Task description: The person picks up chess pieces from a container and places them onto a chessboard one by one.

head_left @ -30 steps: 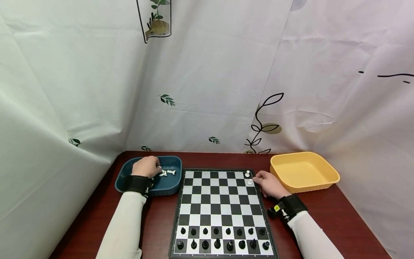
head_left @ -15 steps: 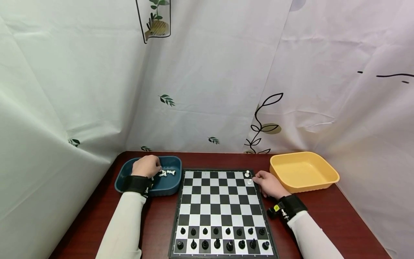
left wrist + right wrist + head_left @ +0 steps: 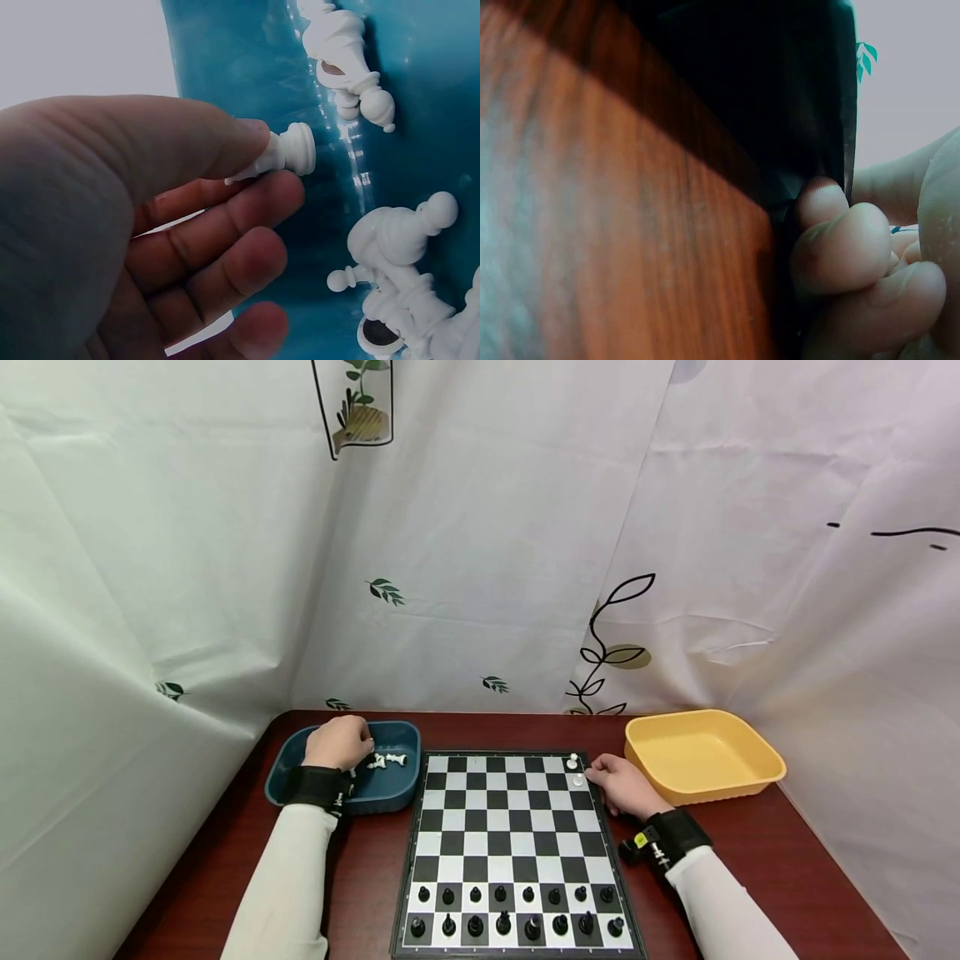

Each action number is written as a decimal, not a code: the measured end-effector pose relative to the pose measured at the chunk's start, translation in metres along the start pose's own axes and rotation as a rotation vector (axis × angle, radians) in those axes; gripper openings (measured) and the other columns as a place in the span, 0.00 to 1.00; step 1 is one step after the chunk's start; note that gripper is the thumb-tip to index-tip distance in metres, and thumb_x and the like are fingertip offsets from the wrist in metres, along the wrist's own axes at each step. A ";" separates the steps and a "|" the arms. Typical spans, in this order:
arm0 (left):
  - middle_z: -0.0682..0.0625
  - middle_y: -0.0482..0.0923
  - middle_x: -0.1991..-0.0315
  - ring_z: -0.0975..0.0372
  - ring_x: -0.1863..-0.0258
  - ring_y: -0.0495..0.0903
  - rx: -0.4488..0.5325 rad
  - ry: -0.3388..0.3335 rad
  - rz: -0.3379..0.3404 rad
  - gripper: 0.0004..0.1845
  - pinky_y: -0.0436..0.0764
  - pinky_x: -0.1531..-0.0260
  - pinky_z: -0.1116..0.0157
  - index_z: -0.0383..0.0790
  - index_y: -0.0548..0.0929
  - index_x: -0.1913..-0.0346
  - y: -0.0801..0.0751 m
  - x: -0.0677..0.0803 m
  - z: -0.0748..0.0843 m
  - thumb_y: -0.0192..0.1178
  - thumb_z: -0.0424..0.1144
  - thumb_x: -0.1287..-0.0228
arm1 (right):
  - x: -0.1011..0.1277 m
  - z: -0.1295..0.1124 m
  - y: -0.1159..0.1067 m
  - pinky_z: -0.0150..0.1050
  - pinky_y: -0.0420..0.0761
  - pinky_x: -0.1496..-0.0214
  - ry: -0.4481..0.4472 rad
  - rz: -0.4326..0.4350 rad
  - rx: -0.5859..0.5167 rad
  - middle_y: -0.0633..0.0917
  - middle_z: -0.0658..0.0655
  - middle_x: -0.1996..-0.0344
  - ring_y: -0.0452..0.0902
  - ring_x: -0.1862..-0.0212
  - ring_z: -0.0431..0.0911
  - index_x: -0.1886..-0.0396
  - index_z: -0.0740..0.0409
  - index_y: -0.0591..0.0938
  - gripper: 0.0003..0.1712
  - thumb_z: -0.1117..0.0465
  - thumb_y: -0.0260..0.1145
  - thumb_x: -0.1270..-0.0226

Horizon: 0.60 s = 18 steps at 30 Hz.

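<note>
In the left wrist view, my left hand [image 3: 172, 195] pinches a white chess piece [image 3: 298, 150] between thumb and fingers, its base pointing outward and its top mostly hidden. That hand is over the blue tray [image 3: 408, 781], where several white chess pieces [image 3: 397, 247] lie heaped on their sides. My right hand [image 3: 626, 787] grips the right edge of the chessboard [image 3: 487, 818] near its far corner. The right wrist view has its fingers [image 3: 847, 251] curled against the board's dark side. Close by, a white chess piece [image 3: 572, 762] stands in the corner square, with a white pawn [image 3: 578, 780] in front.
Two rows of black chess pieces [image 3: 504, 923] stand along the board's near side. A yellow tray [image 3: 705, 789] sits at the back right of the reddish wooden table [image 3: 780, 860], just beyond my right hand. White printed curtains [image 3: 480, 543] hang behind the table and at both sides.
My left hand has shifted very slightly toward the back over the blue tray. The right hand and the pieces on the board keep their places.
</note>
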<state>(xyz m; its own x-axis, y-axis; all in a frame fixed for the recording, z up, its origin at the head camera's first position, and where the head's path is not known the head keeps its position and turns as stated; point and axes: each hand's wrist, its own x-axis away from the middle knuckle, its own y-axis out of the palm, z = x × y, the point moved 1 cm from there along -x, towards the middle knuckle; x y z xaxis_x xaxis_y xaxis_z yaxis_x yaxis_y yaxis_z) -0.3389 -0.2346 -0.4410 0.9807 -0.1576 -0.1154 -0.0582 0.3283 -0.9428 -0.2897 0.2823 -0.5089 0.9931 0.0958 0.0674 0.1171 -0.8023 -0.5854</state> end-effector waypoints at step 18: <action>0.54 0.64 0.81 0.59 0.80 0.65 0.037 0.046 0.044 0.16 0.61 0.79 0.61 0.46 0.81 0.75 -0.006 0.003 0.004 0.64 0.35 0.24 | 0.001 -0.002 0.000 0.41 0.71 0.81 0.018 -0.006 -0.017 0.77 0.56 0.83 0.72 0.87 0.47 0.55 0.63 0.80 0.10 0.59 0.63 0.14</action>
<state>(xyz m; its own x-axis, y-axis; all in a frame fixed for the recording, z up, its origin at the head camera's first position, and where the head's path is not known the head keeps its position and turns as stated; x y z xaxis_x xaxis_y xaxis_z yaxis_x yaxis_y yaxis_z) -0.3350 -0.2336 -0.4341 0.9678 -0.1842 -0.1718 -0.0935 0.3704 -0.9242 -0.2886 0.2810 -0.5068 0.9922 0.0906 0.0856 0.1233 -0.8117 -0.5710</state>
